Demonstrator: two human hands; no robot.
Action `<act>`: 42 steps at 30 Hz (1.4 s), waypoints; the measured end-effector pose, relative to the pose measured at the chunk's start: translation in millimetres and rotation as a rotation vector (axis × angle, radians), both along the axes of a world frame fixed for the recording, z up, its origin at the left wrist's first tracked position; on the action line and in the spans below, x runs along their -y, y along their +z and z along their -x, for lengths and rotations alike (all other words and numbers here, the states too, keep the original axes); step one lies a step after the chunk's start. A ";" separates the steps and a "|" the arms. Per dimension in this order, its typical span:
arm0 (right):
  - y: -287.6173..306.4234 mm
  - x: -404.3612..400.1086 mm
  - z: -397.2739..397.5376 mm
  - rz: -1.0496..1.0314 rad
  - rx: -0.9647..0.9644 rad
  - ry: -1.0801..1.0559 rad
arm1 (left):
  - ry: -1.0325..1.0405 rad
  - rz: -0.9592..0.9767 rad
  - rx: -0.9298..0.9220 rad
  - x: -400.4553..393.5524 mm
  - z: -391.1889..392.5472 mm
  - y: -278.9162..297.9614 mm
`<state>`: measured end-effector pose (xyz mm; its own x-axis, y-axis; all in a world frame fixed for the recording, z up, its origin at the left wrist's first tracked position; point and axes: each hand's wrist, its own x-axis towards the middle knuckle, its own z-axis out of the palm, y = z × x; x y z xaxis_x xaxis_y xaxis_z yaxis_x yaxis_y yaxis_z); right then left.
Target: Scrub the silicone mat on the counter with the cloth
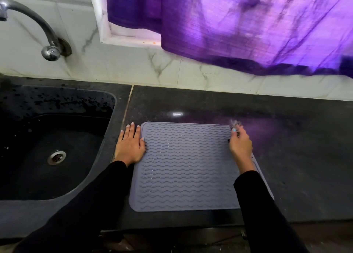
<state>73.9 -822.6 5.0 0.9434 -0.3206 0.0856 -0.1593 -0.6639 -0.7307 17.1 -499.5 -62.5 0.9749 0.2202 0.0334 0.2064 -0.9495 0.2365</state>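
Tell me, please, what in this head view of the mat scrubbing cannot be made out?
- Cloth: only a blurred tuft shows past the right hand; its size and colour are unclear.
- Silicone mat: its right edge and near right corner are hidden by the right sleeve.
- Faucet: cut off by the left edge.
- Left hand: whether its thumb presses the mat is unclear.

No text, label, brand, number or sign can be read anywhere, not even on the silicone mat (183, 165).

Mat (187, 166) on counter (296, 157), sink (57, 147) left
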 end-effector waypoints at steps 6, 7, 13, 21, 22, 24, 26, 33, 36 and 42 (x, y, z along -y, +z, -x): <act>-51.6 -11.9 14.2 0.544 -0.115 0.166 | 0.000 -0.001 0.009 -0.6 -1.0 -2.4; -50.8 -12.9 14.0 0.517 -0.107 0.154 | 0.002 -0.001 0.014 -1.1 -1.1 -3.0; -41.5 4.0 4.2 -0.198 -0.019 0.061 | -0.004 0.011 0.040 -0.8 -1.0 -3.1; 24.1 22.7 -5.8 -0.464 0.072 -0.332 | 0.004 0.000 0.038 -1.9 -0.7 -3.1; 25.5 19.3 -0.8 -0.285 0.030 -0.262 | 0.003 0.009 0.039 -1.8 -0.4 -2.9; 16.1 8.0 7.9 -0.008 -0.075 -0.107 | 0.004 0.019 0.052 -2.2 -0.4 -3.7; -4.8 -5.1 15.6 0.204 -0.154 0.011 | 0.004 0.024 0.068 -3.1 -1.0 -5.5; -35.3 -5.7 7.3 0.522 -0.205 0.198 | 0.009 -0.001 0.083 -4.4 -3.5 -11.1; -25.6 9.1 1.2 0.343 -0.184 0.239 | 0.009 -0.001 0.080 -4.3 -3.5 -10.9; 2.7 47.9 -10.2 -0.381 -0.191 0.000 | 0.007 0.033 0.108 -6.3 -2.5 -9.7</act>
